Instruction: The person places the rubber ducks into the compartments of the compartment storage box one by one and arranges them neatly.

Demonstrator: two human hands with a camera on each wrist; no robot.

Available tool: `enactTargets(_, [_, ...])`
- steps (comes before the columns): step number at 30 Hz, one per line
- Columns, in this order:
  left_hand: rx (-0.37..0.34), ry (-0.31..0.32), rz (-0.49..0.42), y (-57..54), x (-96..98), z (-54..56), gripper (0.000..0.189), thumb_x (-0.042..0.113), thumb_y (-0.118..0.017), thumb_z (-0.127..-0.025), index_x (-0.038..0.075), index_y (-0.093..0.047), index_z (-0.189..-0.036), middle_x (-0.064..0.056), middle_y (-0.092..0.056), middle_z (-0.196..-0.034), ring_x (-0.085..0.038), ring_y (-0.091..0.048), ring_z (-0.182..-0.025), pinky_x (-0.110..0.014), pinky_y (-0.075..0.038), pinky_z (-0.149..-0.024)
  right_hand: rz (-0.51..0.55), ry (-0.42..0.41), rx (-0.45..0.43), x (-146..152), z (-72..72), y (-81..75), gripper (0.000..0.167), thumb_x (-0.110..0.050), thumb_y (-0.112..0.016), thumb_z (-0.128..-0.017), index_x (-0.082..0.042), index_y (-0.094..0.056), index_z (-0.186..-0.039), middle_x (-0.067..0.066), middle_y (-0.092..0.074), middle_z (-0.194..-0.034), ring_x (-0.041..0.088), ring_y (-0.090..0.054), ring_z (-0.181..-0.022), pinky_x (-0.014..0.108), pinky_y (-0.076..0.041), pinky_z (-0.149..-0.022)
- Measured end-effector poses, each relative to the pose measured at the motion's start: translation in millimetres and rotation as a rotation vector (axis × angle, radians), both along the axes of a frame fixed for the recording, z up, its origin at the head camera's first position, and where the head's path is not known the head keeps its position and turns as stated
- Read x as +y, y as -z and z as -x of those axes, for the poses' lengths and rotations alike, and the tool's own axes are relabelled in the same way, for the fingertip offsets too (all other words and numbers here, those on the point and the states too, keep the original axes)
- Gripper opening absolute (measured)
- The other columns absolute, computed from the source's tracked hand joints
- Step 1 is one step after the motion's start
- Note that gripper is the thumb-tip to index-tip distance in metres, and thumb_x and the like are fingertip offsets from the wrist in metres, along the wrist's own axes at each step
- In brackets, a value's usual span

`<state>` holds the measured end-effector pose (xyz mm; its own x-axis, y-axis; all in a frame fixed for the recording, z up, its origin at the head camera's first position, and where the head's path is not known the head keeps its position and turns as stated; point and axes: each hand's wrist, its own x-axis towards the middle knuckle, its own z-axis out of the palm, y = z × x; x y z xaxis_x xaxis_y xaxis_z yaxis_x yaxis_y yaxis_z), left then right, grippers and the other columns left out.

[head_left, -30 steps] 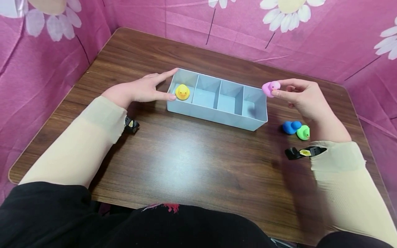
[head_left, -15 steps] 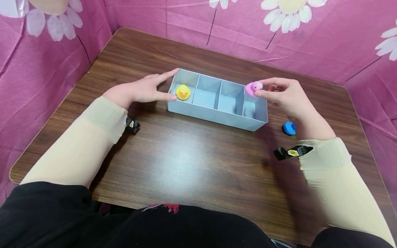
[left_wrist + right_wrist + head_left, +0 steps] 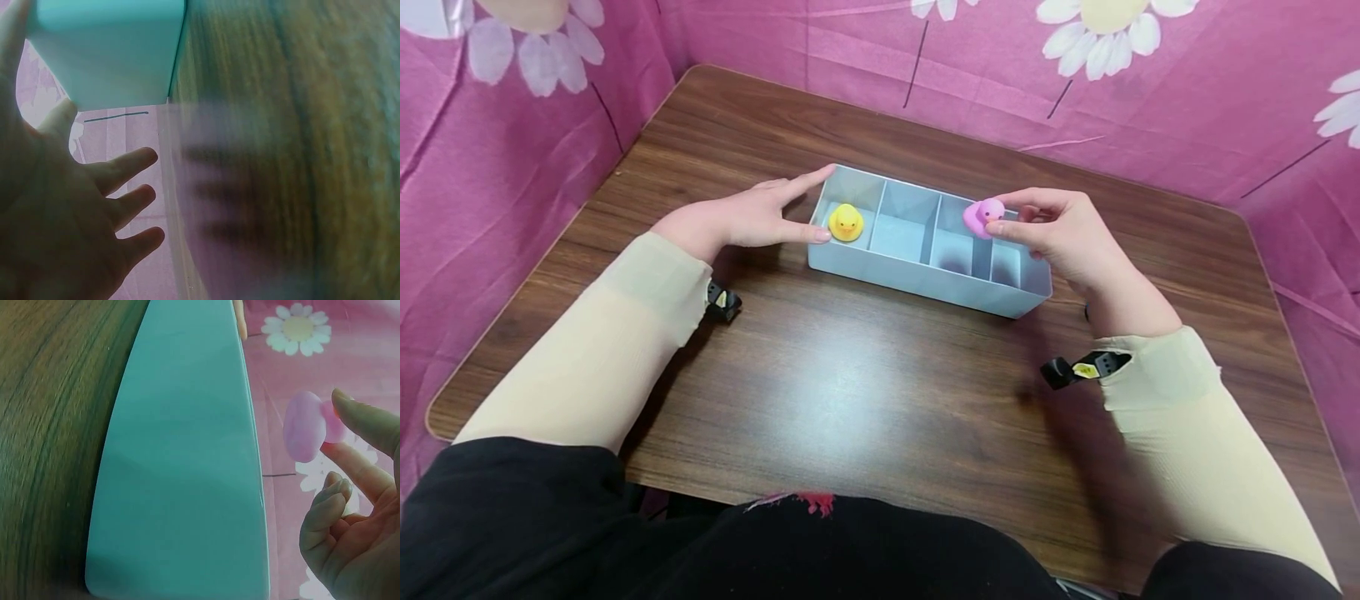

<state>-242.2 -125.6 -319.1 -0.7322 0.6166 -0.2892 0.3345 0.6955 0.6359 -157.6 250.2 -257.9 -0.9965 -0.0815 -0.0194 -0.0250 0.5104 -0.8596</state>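
Pinching a pink duck [image 3: 974, 219] in our right hand [image 3: 1063, 229], above the box [image 3: 917, 277] on the desk [image 3: 812, 375].
We hold it at that hand's left side, near the third compartment [image 3: 947, 247] from our left, head to the right, tail left, long axis roughly along the box. Our left hand [image 3: 748, 218], spread loosely, touches the box's left end beside the yellow duck [image 3: 846, 223].

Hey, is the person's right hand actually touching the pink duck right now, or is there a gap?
Touching. The right wrist view shows it: the right hand pinches the pink duck between thumb and forefinger.
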Motion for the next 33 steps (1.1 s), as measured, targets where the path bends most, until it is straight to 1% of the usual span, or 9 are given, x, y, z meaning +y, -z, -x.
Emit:
enactTargets(5, [-0.005, 0.001, -0.018, 0.6, -2.7, 0.1, 0.095, 0.069, -0.061, -0.086, 0.056, 0.007, -0.151, 0.000, -0.004, -0.164, -0.030, -0.001, -0.148, -0.057, -0.006, -0.115, 0.021, -0.024, 0.002, -9, 2.3, 1.8, 0.029, -0.012, -0.086, -0.079, -0.015, -0.079, -0.106, 0.000, -0.051, -0.063, 0.013, -0.040, -0.055, 0.025, -0.037, -0.047])
enactTargets(12, [-0.010, 0.006, -0.050, 2.6, -4.5, 0.3, 0.095, 0.068, -0.061, -0.086, 0.055, 0.006, -0.152, 0.003, -0.004, -0.163, -0.026, -0.006, -0.148, -0.053, -0.009, -0.116, 0.004, -0.038, 0.007, -17, 5.2, 2.6, 0.029, -0.015, -0.086, -0.079, -0.015, -0.079, -0.107, 0.000, -0.050, -0.064, 0.014, -0.041, -0.055, 0.025, -0.037, -0.047])
enactTargets(18, [-0.052, 0.015, -0.111, 4.5, 0.6, 2.2, 0.094, 0.068, -0.063, -0.085, 0.059, 0.005, -0.150, 0.012, -0.002, -0.162, -0.017, -0.008, -0.147, -0.048, -0.012, -0.117, -0.012, -0.035, 0.001, -19, 4.7, 3.4, 0.030, -0.016, -0.086, -0.079, -0.015, -0.079, -0.108, 0.000, -0.050, -0.064, 0.016, -0.040, -0.053, 0.027, -0.038, -0.048])
enactTargets(25, [-0.072, 0.014, -0.120, 5.9, 1.0, 3.7, 0.095, 0.069, -0.062, -0.084, 0.058, 0.005, -0.150, 0.015, -0.001, -0.162, -0.015, -0.009, -0.147, -0.048, -0.013, -0.116, 0.004, -0.062, -0.017, -26, 7.3, 6.9, 0.031, -0.017, -0.086, -0.078, -0.015, -0.078, -0.108, 0.001, -0.050, -0.065, 0.017, -0.040, -0.054, 0.030, -0.038, -0.050])
enactTargets(28, [-0.083, 0.003, -0.111, 5.7, -0.8, 3.0, 0.095, 0.070, -0.063, -0.083, 0.060, 0.005, -0.149, 0.014, -0.002, -0.162, -0.015, -0.010, -0.147, -0.049, -0.013, -0.116, 0.018, -0.069, -0.015, -31, 9.5, 7.8, 0.031, -0.017, -0.087, -0.078, -0.015, -0.078, -0.108, 0.001, -0.051, -0.066, 0.016, -0.040, -0.057, 0.031, -0.039, -0.050])
enactTargets(33, [-0.089, -0.008, -0.092, 4.6, -3.2, 2.4, 0.097, 0.072, -0.063, -0.081, 0.061, 0.006, -0.149, 0.002, -0.011, -0.163, -0.019, -0.015, -0.147, -0.051, -0.015, -0.116, 0.040, -0.069, -0.021, -40, 13.2, 10.7, 0.031, -0.016, -0.087, -0.077, -0.014, -0.079, -0.107, 0.001, -0.050, -0.066, 0.016, -0.039, -0.058, 0.028, -0.037, -0.049])
